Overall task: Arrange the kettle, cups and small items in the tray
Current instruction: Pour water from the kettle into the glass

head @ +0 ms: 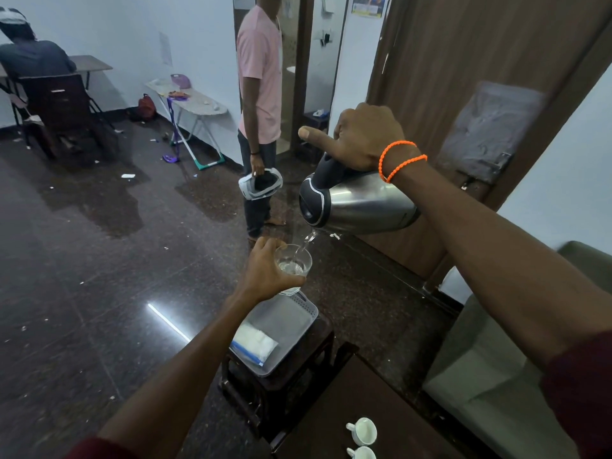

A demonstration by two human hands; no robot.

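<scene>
Above tray [308, 313], right hand [367, 140] tilting kettle [364, 203]

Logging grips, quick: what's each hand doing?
Left hand: closed around the glass.
Right hand: closed on the kettle handle, pouring.

Pouring from the kettle into a glass above the tray.

My right hand [362, 139] grips the handle of the steel kettle [361, 203], tipped with its spout at 9 o'clock, and a thin stream of water falls into the clear glass [295, 264] that my left hand [268, 271] holds just below it. Beneath the glass, at 6 o'clock, sits the translucent tray [299, 321] on a dark stool [281, 385], with a white packet [253, 346] lying in its near end. At 5 o'clock, two white cups [362, 432] stand on the brown table [357, 409]. At 12 o'clock, a person in a pink shirt [260, 77] stands holding a headset [260, 184].
</scene>
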